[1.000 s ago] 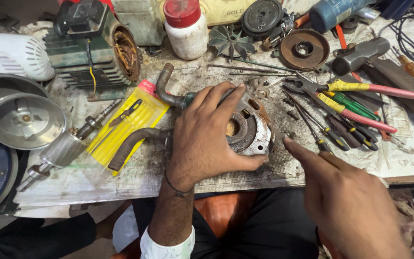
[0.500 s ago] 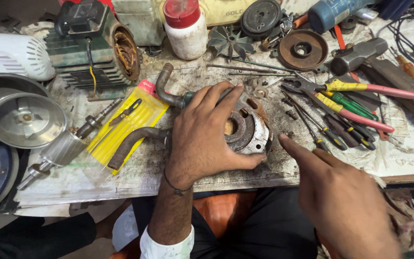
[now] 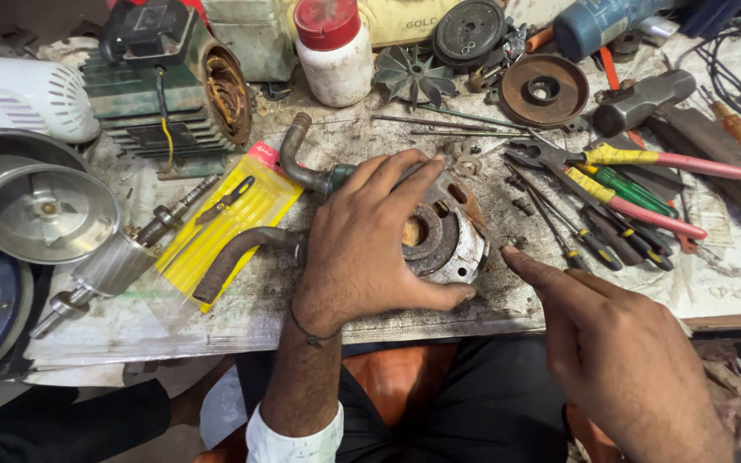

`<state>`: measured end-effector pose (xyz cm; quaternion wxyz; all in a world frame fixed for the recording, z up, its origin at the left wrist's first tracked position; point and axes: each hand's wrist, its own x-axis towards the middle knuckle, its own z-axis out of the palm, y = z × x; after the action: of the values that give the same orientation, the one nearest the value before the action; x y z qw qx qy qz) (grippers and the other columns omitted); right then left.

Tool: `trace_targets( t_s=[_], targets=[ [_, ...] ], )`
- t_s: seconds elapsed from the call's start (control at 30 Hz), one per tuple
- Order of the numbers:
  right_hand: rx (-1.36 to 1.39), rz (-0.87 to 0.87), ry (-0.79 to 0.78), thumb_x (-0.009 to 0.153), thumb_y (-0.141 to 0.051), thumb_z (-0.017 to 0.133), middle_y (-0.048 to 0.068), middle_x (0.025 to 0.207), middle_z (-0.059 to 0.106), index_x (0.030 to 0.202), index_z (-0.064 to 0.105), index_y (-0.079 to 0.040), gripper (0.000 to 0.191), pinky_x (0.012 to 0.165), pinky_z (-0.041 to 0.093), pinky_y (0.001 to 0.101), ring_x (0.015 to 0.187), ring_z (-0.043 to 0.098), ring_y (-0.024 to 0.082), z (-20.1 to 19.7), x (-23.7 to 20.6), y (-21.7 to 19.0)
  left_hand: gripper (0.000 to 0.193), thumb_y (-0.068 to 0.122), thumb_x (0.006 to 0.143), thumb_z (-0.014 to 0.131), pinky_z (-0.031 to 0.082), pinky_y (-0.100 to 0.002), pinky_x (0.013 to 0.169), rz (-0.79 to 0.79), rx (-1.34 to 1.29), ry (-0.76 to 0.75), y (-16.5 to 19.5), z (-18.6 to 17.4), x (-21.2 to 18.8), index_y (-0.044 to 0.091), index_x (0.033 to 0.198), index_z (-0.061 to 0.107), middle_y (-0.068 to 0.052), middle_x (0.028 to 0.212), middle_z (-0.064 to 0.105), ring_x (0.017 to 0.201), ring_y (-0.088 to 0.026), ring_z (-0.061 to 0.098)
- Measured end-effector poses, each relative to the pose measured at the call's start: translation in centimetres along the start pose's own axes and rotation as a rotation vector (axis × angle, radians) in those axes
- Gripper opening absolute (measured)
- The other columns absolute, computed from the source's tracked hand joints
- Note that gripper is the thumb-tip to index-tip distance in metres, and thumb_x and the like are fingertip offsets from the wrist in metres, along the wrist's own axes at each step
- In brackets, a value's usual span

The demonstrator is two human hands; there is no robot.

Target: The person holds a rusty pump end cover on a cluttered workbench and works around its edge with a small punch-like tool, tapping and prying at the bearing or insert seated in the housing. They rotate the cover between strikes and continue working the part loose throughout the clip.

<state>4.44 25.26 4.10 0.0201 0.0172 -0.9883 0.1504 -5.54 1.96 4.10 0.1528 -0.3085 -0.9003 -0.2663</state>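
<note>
Head view: the left hand (image 3: 362, 249) stays clamped over the pump housing (image 3: 439, 236) on the counter (image 3: 216, 313); the right hand (image 3: 619, 360), grip empty, has edged its forefinger closer.

1. A green electric motor (image 3: 165, 103) with exposed copper windings is standing at the back left of the workbench (image 3: 216, 309).
2. A white bottle with a red cap (image 3: 334, 47) is standing just right of the motor.
3. A yellow plastic packet (image 3: 225, 227) is lying flat, with a steel rotor shaft (image 3: 122, 257) resting at its left edge.
4. A shiny metal bowl-shaped cover (image 3: 40, 210) is sitting at the far left, below a white fan cover (image 3: 23, 94).
5. Pliers with pink and yellow handles (image 3: 636, 184) are lying among screwdrivers on the right.
6. A rusty round disc (image 3: 546, 90) is lying behind them, beside what is possibly a small fan impeller (image 3: 413, 77).
</note>
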Motion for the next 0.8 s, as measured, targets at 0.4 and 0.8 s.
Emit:
trace_targets(
  t_s=[0.4,0.8],
  targets=[
    [0.029,-0.091,0.091,0.084,-0.007,0.064,0.012,0.094,0.076,0.139,0.069,-0.03,0.059,0.067,0.058,0.0488,0.075,0.072,0.038,0.1,-0.1,0.1,0.119,0.064,0.045,0.092,0.028,-0.062,0.114,0.076,0.115,-0.009,1.0,-1.1,0.7,0.001,0.14,0.057,-0.02,0.143,0.056,0.137,-0.043,0.045],
    [0.075,-0.059,0.024,0.083,-0.009,0.066,0.012,0.093,0.074,0.141,0.066,-0.031,0.062,0.066,0.057,0.0489,0.074,0.072,0.037,-0.1,0.3,-0.1,0.113,0.045,0.047,0.088,0.038,-0.052,0.113,0.057,0.011,-0.139,0.9,-1.6,1.3,0.004,0.146,0.052,-0.017,0.149,0.053,0.136,-0.041,0.046]
  ],
)
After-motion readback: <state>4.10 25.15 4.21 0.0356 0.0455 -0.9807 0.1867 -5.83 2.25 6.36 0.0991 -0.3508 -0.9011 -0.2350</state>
